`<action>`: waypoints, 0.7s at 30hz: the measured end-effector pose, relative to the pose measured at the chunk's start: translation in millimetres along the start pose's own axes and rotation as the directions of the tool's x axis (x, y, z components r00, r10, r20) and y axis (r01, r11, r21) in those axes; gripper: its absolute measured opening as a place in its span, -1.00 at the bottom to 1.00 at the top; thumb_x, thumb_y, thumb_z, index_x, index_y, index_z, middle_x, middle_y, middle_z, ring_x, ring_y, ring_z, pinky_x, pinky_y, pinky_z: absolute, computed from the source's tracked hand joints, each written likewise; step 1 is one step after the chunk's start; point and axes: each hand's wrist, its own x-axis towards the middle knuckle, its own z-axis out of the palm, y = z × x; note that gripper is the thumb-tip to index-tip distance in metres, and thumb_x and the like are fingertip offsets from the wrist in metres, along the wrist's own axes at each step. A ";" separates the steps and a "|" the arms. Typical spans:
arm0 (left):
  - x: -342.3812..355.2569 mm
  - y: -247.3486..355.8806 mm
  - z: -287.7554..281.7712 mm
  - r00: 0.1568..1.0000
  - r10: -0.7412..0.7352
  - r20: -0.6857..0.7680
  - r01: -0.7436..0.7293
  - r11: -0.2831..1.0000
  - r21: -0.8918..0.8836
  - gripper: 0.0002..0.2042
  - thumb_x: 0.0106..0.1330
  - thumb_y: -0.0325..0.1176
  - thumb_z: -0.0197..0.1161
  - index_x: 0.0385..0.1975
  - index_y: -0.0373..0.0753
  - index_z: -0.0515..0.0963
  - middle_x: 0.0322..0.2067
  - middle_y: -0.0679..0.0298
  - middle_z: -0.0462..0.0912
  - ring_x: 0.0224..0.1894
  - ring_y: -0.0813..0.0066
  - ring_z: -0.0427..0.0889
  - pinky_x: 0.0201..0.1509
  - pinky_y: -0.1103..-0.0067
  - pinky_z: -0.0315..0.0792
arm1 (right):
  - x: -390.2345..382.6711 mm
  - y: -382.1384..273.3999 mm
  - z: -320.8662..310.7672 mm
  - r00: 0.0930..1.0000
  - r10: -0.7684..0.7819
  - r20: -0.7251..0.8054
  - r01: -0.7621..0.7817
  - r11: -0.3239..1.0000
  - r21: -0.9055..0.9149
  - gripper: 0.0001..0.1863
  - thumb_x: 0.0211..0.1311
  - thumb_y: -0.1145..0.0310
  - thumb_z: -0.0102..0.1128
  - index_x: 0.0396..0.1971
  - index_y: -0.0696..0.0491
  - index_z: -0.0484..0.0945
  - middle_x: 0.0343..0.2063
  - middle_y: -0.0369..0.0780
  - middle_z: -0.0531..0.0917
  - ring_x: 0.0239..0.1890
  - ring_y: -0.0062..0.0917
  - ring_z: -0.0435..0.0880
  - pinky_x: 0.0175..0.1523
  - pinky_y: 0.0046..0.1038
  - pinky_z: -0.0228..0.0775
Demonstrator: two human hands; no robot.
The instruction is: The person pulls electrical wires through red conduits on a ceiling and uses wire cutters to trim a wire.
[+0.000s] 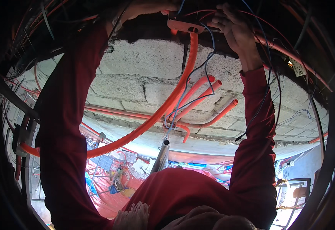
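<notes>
Head | left hand (148, 8) at orange box (182, 26), right hand (234, 31) half-curled; grips unclear | conduit (171, 101), wires (212, 53) hang between

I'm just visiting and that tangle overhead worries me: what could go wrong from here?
The orange corrugated tube appears to pass behind the left sleeve, so moving that arm might tug it at the orange box. The dark-tipped wire hanging across the right sleeve could snag.
</notes>
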 end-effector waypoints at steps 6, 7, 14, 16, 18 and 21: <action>25.1 13.1 -17.4 0.951 -0.191 0.242 0.184 0.982 0.050 -0.63 0.38 -0.18 0.26 0.01 -0.32 0.70 0.00 0.05 0.73 0.05 0.20 0.68 0.14 0.35 0.51 | -2.7 -0.4 -1.6 1.000 -0.015 0.023 0.014 1.000 0.022 -0.85 0.43 0.26 0.30 -0.22 0.03 0.68 -0.32 -0.25 0.74 -0.32 -0.43 0.78 -0.16 -0.29 0.69; 27.0 15.3 -15.9 0.948 -0.226 0.223 0.202 0.971 0.124 -0.64 0.36 -0.18 0.27 -0.03 -0.32 0.72 -0.06 0.08 0.75 -0.01 0.21 0.70 0.10 0.35 0.52 | -2.4 0.3 -3.5 0.999 -0.011 0.030 0.011 1.000 0.000 -0.85 0.42 0.27 0.31 -0.23 0.03 0.68 -0.31 -0.24 0.75 -0.32 -0.44 0.78 -0.18 -0.29 0.71; 47.3 -0.3 -2.2 0.961 -0.275 0.043 0.261 0.945 0.198 -0.72 0.31 -0.19 0.31 -0.28 -0.32 0.72 -0.34 0.21 0.71 -0.30 0.35 0.63 -0.16 0.41 0.45 | -7.0 0.1 5.9 0.989 -0.143 0.040 0.145 0.989 -0.037 -0.90 0.36 0.36 0.37 -0.24 0.05 0.69 -0.31 -0.19 0.77 -0.33 -0.43 0.80 -0.24 -0.30 0.78; 57.4 -62.8 -33.7 0.976 0.043 0.213 -0.183 0.688 0.702 -0.77 0.31 -0.20 0.31 -0.37 -0.26 0.69 -0.50 0.32 0.58 -0.45 0.41 0.51 -0.28 0.48 0.38 | -0.3 7.3 34.6 0.975 -0.201 0.097 0.205 0.978 -0.030 -0.90 0.36 0.37 0.37 -0.24 0.06 0.68 -0.32 -0.19 0.77 -0.34 -0.43 0.80 -0.25 -0.30 0.78; 70.9 -10.2 2.7 0.975 -0.087 0.204 -0.021 0.880 0.475 -0.77 0.36 -0.19 0.28 -0.40 -0.24 0.67 -0.54 0.35 0.52 -0.50 0.42 0.45 -0.30 0.48 0.36 | -8.1 -4.6 13.5 0.961 -0.267 0.072 0.275 0.952 -0.132 -0.91 0.36 0.38 0.37 -0.23 0.06 0.68 -0.33 -0.19 0.77 -0.35 -0.43 0.80 -0.26 -0.29 0.78; 64.7 -29.4 -15.9 0.946 -0.258 0.196 0.233 0.962 0.141 -0.73 0.43 -0.16 0.24 -0.37 -0.23 0.67 -0.54 0.35 0.51 -0.50 0.43 0.45 -0.31 0.48 0.37 | 0.2 -5.6 37.4 0.893 -0.405 0.197 0.423 0.904 -0.057 -0.83 0.39 0.32 0.35 -0.23 0.12 0.65 -0.35 -0.16 0.76 -0.39 -0.41 0.79 -0.30 -0.30 0.76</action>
